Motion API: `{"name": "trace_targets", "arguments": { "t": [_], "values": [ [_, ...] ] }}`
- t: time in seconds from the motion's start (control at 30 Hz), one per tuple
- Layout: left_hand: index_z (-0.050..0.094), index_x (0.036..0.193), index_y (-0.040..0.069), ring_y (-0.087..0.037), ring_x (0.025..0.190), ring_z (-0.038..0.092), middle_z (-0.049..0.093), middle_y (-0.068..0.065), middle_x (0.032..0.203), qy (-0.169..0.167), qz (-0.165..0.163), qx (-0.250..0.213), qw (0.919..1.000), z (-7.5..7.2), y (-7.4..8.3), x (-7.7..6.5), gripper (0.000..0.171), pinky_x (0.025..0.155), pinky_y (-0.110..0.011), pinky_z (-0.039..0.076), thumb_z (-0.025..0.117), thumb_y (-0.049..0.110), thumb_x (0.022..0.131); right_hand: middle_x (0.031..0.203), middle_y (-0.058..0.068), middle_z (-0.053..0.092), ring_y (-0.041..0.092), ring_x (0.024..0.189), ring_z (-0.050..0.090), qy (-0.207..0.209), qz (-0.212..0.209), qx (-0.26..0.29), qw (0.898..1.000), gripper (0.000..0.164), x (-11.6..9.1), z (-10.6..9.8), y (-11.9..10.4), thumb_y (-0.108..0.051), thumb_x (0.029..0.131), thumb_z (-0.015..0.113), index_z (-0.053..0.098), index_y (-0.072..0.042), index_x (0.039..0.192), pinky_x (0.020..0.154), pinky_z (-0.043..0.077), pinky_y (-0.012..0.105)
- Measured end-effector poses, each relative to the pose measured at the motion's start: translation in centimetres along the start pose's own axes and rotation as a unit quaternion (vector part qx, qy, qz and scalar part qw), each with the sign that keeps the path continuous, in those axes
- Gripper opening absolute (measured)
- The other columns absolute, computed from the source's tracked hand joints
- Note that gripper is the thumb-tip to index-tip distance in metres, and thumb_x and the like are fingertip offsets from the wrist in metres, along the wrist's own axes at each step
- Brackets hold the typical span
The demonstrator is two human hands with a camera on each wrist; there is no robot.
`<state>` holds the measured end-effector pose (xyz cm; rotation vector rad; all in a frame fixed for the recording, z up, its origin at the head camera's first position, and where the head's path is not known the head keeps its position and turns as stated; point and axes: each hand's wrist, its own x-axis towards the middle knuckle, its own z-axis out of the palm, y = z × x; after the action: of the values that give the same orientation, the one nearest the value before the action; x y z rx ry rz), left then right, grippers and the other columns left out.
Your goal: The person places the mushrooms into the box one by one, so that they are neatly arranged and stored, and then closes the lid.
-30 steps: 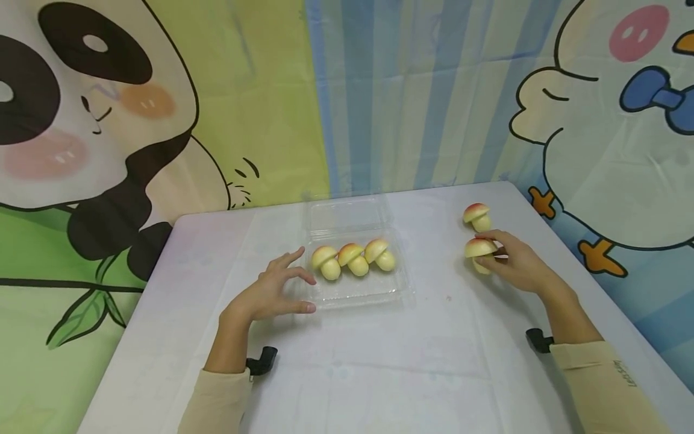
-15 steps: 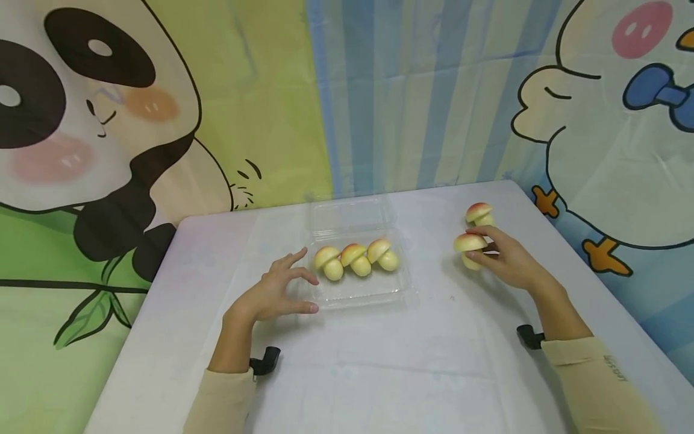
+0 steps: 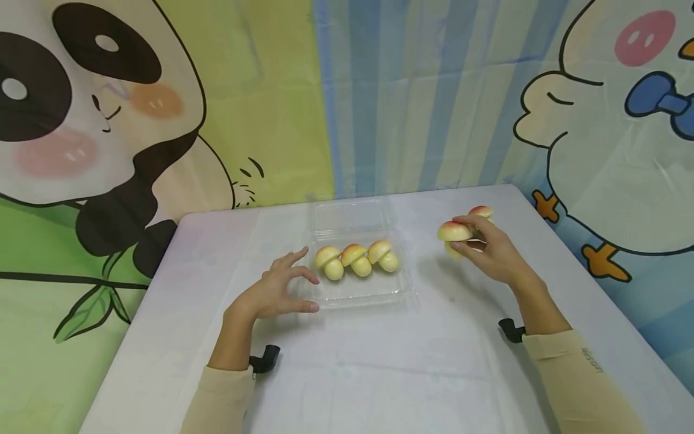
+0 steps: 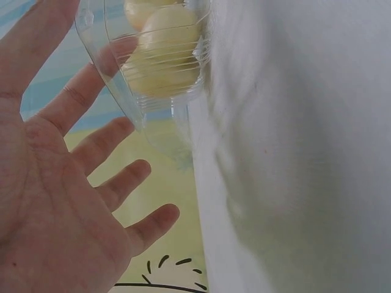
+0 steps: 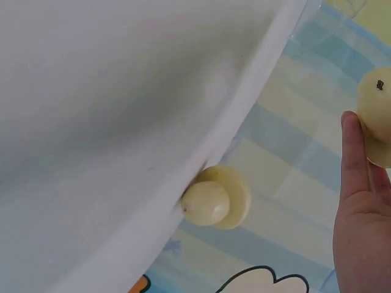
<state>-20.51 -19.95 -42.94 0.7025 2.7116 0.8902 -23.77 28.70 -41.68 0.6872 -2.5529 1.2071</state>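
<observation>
My right hand (image 3: 496,253) pinches a mushroom figure (image 3: 454,231) with a red-yellow cap and pale stem, lifted off the table. The right wrist view catches that mushroom (image 5: 375,101) only at its right edge. Behind the hand, partly covered by it, another mushroom (image 3: 481,211) stands on the table. Spread and slightly bent, the fingers of my left hand (image 3: 270,295) lie at the left side of a clear plastic box (image 3: 360,295). Inside it, three mushrooms (image 3: 356,262) lie tilted in a row. From the left wrist, the box wall (image 4: 116,91) overlaps a fingertip; contact is unclear.
The box's transparent lid (image 3: 351,216) is folded back toward the rear of the table. A white cloth covers the table (image 3: 390,374). Printed curtains (image 3: 401,108) with cartoon animals hang directly behind and along the right side.
The right hand has raised the mushroom from the table and carried it left toward the box, away from the other mushroom. My left hand keeps its place.
</observation>
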Motion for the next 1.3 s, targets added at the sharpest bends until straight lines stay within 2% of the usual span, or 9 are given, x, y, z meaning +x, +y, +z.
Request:
{"name": "trace_targets", "arguments": {
  "t": [0.2, 0.4, 0.6, 0.73, 0.97, 1.13, 1.3],
  "values": [
    [0.071, 0.113, 0.031, -0.037, 0.157, 0.011, 0.015, 0.006, 0.172, -0.003, -0.006, 0.002, 1.0, -0.1, 0.1, 0.0, 0.051, 0.109, -0.084, 0.015, 0.085, 0.061, 0.075, 0.132, 0.01, 0.06, -0.006, 0.109, 0.058, 0.01, -0.018, 0.008, 1.0, 0.055, 1.2, 0.7, -1.0, 0.0, 0.091, 0.076, 0.056, -0.008, 0.141, 0.089, 0.05, 0.01],
    [0.071, 0.113, 0.031, -0.037, 0.157, 0.011, 0.016, 0.006, 0.172, -0.002, -0.004, 0.004, 1.0, -0.2, 0.1, 0.0, 0.05, 0.109, -0.083, 0.015, 0.085, 0.06, 0.075, 0.127, 0.02, 0.062, 0.006, 0.107, 0.062, 0.02, -0.077, 0.029, 0.996, 0.057, 2.1, 1.6, -2.2, 0.012, 0.082, 0.079, 0.059, 0.003, 0.134, 0.088, 0.054, 0.015],
    [0.072, 0.113, 0.03, -0.037, 0.157, 0.01, 0.016, 0.005, 0.172, -0.002, -0.002, 0.004, 1.0, -0.3, 0.2, 0.0, 0.05, 0.109, -0.083, 0.016, 0.086, 0.06, 0.075, 0.122, 0.025, 0.062, 0.021, 0.101, 0.065, 0.012, -0.091, 0.048, 0.995, 0.053, 2.3, 2.1, -5.0, 0.014, 0.081, 0.079, 0.059, 0.01, 0.129, 0.085, 0.058, 0.022],
    [0.072, 0.113, 0.03, -0.037, 0.157, 0.011, 0.017, 0.004, 0.172, -0.002, -0.001, 0.005, 1.0, -0.4, 0.3, 0.0, 0.05, 0.11, -0.081, 0.018, 0.086, 0.059, 0.076, 0.123, 0.025, 0.061, 0.019, 0.102, 0.065, 0.005, -0.101, 0.062, 0.993, 0.054, 2.5, 2.4, -5.9, 0.016, 0.08, 0.079, 0.059, 0.01, 0.129, 0.085, 0.06, 0.027],
    [0.072, 0.114, 0.029, -0.037, 0.157, 0.011, 0.016, 0.004, 0.172, -0.002, 0.0, 0.011, 0.9999, -0.4, 0.3, 0.1, 0.05, 0.109, -0.082, 0.017, 0.086, 0.058, 0.076, 0.124, 0.028, 0.06, 0.02, 0.102, 0.064, 0.001, -0.117, 0.094, 0.989, 0.056, 2.9, 3.1, -6.6, 0.019, 0.079, 0.078, 0.058, 0.012, 0.13, 0.086, 0.059, 0.024],
    [0.072, 0.114, 0.029, -0.037, 0.157, 0.012, 0.016, 0.004, 0.172, -0.002, -0.003, 0.009, 1.0, -0.5, 0.4, 0.1, 0.05, 0.11, -0.081, 0.018, 0.086, 0.058, 0.076, 0.125, 0.025, 0.061, 0.024, 0.1, 0.065, -0.011, -0.107, 0.083, 0.991, 0.055, 3.2, 3.8, -7.5, 0.014, 0.081, 0.079, 0.058, 0.009, 0.132, 0.085, 0.061, 0.035],
    [0.072, 0.114, 0.03, -0.037, 0.156, 0.014, 0.016, 0.003, 0.172, -0.004, -0.007, 0.011, 0.9999, -0.4, 0.4, -0.1, 0.05, 0.11, -0.082, 0.018, 0.085, 0.06, 0.076, 0.123, 0.025, 0.064, 0.029, 0.097, 0.067, -0.029, -0.119, 0.072, 0.99, 0.053, 3.6, 4.6, -8.2, 0.014, 0.081, 0.079, 0.058, 0.01, 0.13, 0.08, 0.06, 0.049]
  ]
}}
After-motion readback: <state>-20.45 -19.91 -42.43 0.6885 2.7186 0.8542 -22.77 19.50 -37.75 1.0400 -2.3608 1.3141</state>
